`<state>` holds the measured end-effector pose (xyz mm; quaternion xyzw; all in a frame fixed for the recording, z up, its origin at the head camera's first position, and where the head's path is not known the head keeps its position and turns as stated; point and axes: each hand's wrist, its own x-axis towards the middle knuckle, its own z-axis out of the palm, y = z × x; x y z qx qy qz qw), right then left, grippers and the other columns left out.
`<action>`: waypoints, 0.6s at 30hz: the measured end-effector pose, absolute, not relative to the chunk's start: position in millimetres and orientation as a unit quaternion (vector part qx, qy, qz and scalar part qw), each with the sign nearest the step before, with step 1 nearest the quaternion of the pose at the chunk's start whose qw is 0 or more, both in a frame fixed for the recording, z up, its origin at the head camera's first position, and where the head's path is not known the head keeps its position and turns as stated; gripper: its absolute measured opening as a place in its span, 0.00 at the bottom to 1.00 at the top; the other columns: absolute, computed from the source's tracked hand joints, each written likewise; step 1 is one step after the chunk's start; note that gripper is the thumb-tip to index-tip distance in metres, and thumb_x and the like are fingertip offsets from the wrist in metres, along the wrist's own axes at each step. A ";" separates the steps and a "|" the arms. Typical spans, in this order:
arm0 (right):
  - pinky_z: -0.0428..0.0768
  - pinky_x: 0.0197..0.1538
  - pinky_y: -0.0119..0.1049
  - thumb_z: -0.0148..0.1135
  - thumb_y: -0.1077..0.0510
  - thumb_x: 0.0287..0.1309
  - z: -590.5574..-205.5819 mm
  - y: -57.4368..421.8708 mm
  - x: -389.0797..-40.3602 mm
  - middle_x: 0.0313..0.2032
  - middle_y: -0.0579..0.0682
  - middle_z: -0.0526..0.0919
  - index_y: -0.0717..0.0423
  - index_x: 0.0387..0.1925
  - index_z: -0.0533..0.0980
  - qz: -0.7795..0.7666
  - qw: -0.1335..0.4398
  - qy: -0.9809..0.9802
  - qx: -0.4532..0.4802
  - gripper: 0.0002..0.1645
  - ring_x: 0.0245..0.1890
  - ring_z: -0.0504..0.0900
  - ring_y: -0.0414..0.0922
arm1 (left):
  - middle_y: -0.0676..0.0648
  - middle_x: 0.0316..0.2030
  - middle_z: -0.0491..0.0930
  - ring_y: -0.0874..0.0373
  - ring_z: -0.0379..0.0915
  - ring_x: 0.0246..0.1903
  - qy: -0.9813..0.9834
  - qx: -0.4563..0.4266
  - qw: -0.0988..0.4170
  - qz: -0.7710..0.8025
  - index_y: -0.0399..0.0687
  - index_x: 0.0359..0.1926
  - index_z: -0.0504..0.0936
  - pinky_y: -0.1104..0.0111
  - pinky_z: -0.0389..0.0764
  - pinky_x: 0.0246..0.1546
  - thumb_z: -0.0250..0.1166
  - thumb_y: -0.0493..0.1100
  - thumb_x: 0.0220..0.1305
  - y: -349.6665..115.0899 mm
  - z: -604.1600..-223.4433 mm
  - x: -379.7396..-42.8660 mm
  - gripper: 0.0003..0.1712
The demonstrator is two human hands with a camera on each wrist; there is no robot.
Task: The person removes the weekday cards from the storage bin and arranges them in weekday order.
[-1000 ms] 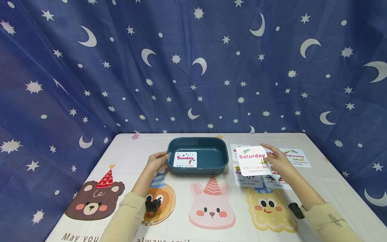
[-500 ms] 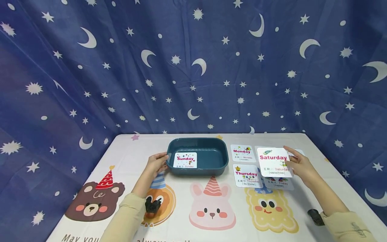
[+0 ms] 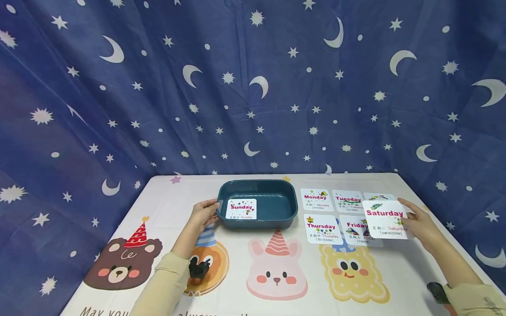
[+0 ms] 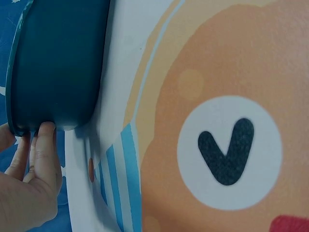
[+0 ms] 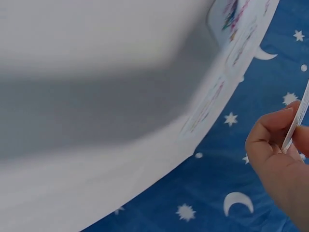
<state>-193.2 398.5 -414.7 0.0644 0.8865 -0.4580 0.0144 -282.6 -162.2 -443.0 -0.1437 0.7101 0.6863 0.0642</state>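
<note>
In the head view my left hand (image 3: 204, 214) holds the left end of a dark teal tray (image 3: 257, 224). The left wrist view has its fingertips (image 4: 46, 130) against the tray's end wall, with the thumb by the rim. A square "Sunday" card (image 3: 241, 210) lies inside the tray, at its left. My right hand (image 3: 424, 224) pinches a "Saturday" card (image 3: 381, 224) by its right edge, lifted over the table. From the right wrist camera this card (image 5: 298, 116) appears edge-on between thumb and fingers. It partly covers the "Friday" card (image 3: 353, 237) and the Wednesday card (image 3: 377, 196).
Right of the tray lie more cards in two rows: "Monday" (image 3: 317, 200) and "Tuesday" (image 3: 347, 200) behind, "Thursday" (image 3: 323, 229) in front. A white cartoon-printed cloth (image 3: 237, 263) covers the table. Behind its far edge hangs a blue star-and-moon curtain (image 3: 221, 96).
My right hand has carried the "Saturday" card rightward and slightly nearer, uncovering the "Monday", "Thursday" and "Tuesday" cards. My left hand and the tray have stayed in place.
</note>
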 end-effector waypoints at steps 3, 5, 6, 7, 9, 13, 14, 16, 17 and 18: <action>0.73 0.31 0.28 0.40 0.70 0.61 -415.9 403.3 -191.2 0.41 0.64 0.70 0.67 0.70 0.38 -0.436 0.011 0.897 0.074 0.38 0.29 0.69 0.32 | 0.41 0.44 0.77 0.64 0.78 0.29 0.711 -0.146 0.065 0.685 0.33 0.61 0.69 0.75 0.82 0.29 0.57 0.37 0.66 -162.8 -443.3 -282.8 0.23; 0.72 0.30 0.27 0.39 0.70 0.60 -417.2 406.2 -190.7 0.41 0.67 0.68 0.69 0.69 0.39 -0.420 0.010 0.904 0.081 0.38 0.28 0.68 0.32 | 0.39 0.46 0.76 0.63 0.78 0.29 0.711 -0.147 0.067 0.685 0.33 0.61 0.69 0.74 0.83 0.30 0.57 0.37 0.67 -163.3 -443.7 -283.1 0.23; 0.72 0.30 0.27 0.39 0.69 0.60 -417.8 408.0 -191.0 0.41 0.68 0.68 0.70 0.68 0.39 -0.416 0.011 0.906 0.083 0.38 0.28 0.68 0.32 | 0.39 0.47 0.76 0.63 0.78 0.30 0.711 -0.148 0.068 0.684 0.34 0.61 0.69 0.74 0.83 0.30 0.56 0.37 0.67 -163.6 -443.9 -283.3 0.23; 0.71 0.29 0.27 0.39 0.68 0.60 -418.4 409.7 -191.3 0.41 0.69 0.68 0.71 0.68 0.40 -0.411 0.013 0.908 0.084 0.37 0.28 0.68 0.32 | 0.38 0.48 0.76 0.63 0.78 0.30 0.711 -0.149 0.068 0.684 0.34 0.61 0.69 0.74 0.83 0.30 0.56 0.37 0.67 -163.8 -444.2 -283.4 0.23; 0.72 0.29 0.27 0.40 0.65 0.62 -419.8 413.5 -193.1 0.41 0.70 0.68 0.73 0.67 0.40 -0.402 0.016 0.911 0.085 0.36 0.28 0.68 0.32 | 0.38 0.49 0.76 0.63 0.78 0.30 0.710 -0.149 0.069 0.685 0.34 0.61 0.69 0.73 0.83 0.30 0.56 0.37 0.67 -164.0 -444.4 -283.5 0.23; 0.71 0.36 0.31 0.45 0.59 0.65 -422.7 423.3 -198.7 0.51 0.80 0.62 0.74 0.67 0.39 -0.381 0.033 0.919 0.095 0.39 0.37 0.72 0.47 | 0.39 0.47 0.76 0.64 0.78 0.29 0.708 -0.150 0.067 0.687 0.34 0.61 0.69 0.74 0.83 0.30 0.57 0.37 0.67 -163.8 -444.1 -283.2 0.23; 0.71 0.39 0.35 0.46 0.58 0.65 -423.5 425.8 -200.4 0.55 0.82 0.58 0.74 0.67 0.38 -0.378 0.039 0.920 0.099 0.41 0.41 0.71 0.53 | 0.40 0.47 0.76 0.64 0.78 0.29 0.708 -0.150 0.067 0.687 0.34 0.61 0.69 0.74 0.83 0.30 0.57 0.37 0.67 -163.8 -443.8 -283.1 0.23; 0.70 0.48 0.46 0.48 0.55 0.65 -425.0 431.1 -203.4 0.60 0.84 0.49 0.73 0.67 0.36 -0.373 0.051 0.921 0.104 0.44 0.50 0.63 0.65 | 0.41 0.45 0.77 0.64 0.78 0.28 0.708 -0.150 0.067 0.687 0.34 0.61 0.69 0.74 0.83 0.30 0.57 0.37 0.67 -163.8 -443.5 -283.0 0.23; 0.68 0.51 0.52 0.49 0.54 0.64 -425.8 433.2 -204.5 0.60 0.85 0.46 0.73 0.67 0.36 -0.371 0.056 0.921 0.106 0.45 0.53 0.58 0.69 | 0.41 0.45 0.77 0.65 0.78 0.28 0.708 -0.149 0.067 0.687 0.34 0.61 0.69 0.74 0.82 0.30 0.57 0.37 0.67 -163.8 -443.1 -282.9 0.23; 0.64 0.53 0.58 0.49 0.54 0.64 -426.8 435.4 -205.7 0.60 0.85 0.44 0.73 0.67 0.35 -0.371 0.059 0.921 0.105 0.46 0.55 0.55 0.72 | 0.42 0.44 0.77 0.65 0.77 0.28 0.708 -0.149 0.068 0.687 0.34 0.61 0.69 0.74 0.82 0.30 0.57 0.37 0.67 -163.8 -442.9 -282.9 0.24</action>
